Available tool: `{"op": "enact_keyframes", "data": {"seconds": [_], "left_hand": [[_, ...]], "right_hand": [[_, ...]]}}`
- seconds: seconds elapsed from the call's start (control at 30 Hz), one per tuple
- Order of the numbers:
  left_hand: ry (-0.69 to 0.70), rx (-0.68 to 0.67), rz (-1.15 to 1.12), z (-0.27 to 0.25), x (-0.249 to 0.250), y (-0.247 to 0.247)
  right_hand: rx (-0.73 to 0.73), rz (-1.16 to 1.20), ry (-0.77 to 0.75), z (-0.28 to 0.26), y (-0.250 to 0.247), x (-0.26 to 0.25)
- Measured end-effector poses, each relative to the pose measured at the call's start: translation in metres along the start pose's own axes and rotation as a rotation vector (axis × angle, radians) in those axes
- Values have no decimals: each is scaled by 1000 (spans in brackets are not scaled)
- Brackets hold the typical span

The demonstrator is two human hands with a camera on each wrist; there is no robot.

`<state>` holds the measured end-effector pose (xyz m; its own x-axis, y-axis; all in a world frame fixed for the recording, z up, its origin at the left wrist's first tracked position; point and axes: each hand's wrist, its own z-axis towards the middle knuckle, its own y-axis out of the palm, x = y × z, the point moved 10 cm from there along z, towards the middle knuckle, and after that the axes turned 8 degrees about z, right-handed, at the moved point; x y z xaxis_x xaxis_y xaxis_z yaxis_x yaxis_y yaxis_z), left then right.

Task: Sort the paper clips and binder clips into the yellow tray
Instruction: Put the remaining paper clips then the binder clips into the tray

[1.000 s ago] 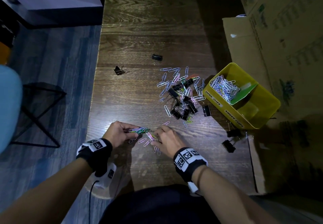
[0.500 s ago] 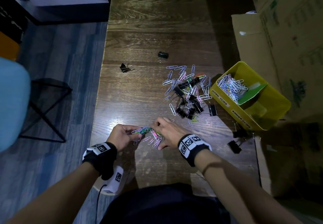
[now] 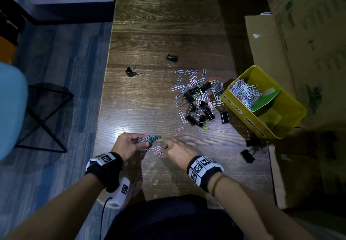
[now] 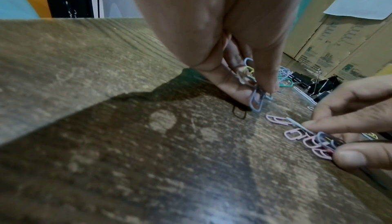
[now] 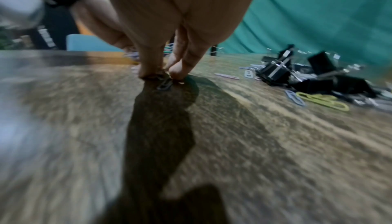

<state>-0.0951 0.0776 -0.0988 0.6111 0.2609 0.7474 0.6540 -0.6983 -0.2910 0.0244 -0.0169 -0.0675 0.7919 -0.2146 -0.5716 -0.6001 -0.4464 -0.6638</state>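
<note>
My left hand (image 3: 131, 143) pinches a bunch of coloured paper clips (image 3: 149, 138) just above the near part of the wooden table (image 3: 149, 33); the left wrist view shows the bunch (image 4: 254, 91) between thumb and fingers. My right hand (image 3: 177, 150) pinches paper clips (image 5: 164, 83) against the table, beside a few pink clips (image 3: 157, 150) lying there. A mixed heap of paper clips and black binder clips (image 3: 198, 101) lies mid-table. The yellow tray (image 3: 284, 127) stands at the right, with paper clips (image 3: 243, 93) in its far compartment behind a green divider (image 3: 265, 97).
Single binder clips lie apart: one at the far middle (image 3: 172, 58), one toward the left edge (image 3: 131, 71), two near the tray's front (image 3: 250, 150). Cardboard boxes (image 3: 299, 33) crowd the right side. A blue chair (image 3: 11, 108) stands left of the table.
My right hand has drawn back toward me from the left hand's bunch and now pinches clips lying on the table. The left hand keeps its bunch.
</note>
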Motion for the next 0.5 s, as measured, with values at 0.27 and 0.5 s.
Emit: {"op": "enact_keyframes", "data": {"seconds": [0.27, 0.5], "left_hand": [[0, 22, -12, -4, 3, 0], [-29, 32, -46, -5, 4, 1]], "right_hand": [[-114, -288, -71, -14, 21, -19], [45, 9, 224, -10, 2, 14]]}}
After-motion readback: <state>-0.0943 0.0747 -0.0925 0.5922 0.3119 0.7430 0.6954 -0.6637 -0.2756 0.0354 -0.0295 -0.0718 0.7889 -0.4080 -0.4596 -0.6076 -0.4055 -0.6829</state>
